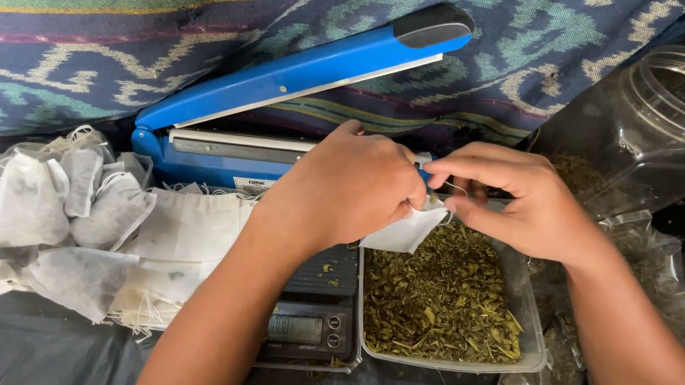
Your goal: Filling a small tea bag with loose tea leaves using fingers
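- Hands meet over a clear rectangular plastic tray of dried green leaf (pixel 512 300): the left hand (pixel 352 187) is curled closed around the top of a small white mesh tea pouch (pixel 404 231), and the right hand (pixel 523 208) pinches the pouch's thin white drawstring (pixel 450 186) between thumb and forefinger, its other fingers loosely bent.
- Pouch hangs just above the tray's far left corner, not touching the leaves.
- Small black digital scale (pixel 312 315) sits left of the tray, touching it, partly under the left forearm, with leaf crumbs on its platform.
- Blue hinged heat sealer (pixel 286 81) stands behind the hands, its arm raised.
- White filled mesh pouches in a heap (pixel 52 218) lie at the left.
- Clear empty plastic jar (pixel 673 120) lies tilted at the right, above clear bags of leaf (pixel 541 382).
- Dark plastic sheet (pixel 10 348) covers the work surface; stray leaf bits lie on it.
- Striped woven cloth of blue, teal and purple (pixel 76 20) fills the background.
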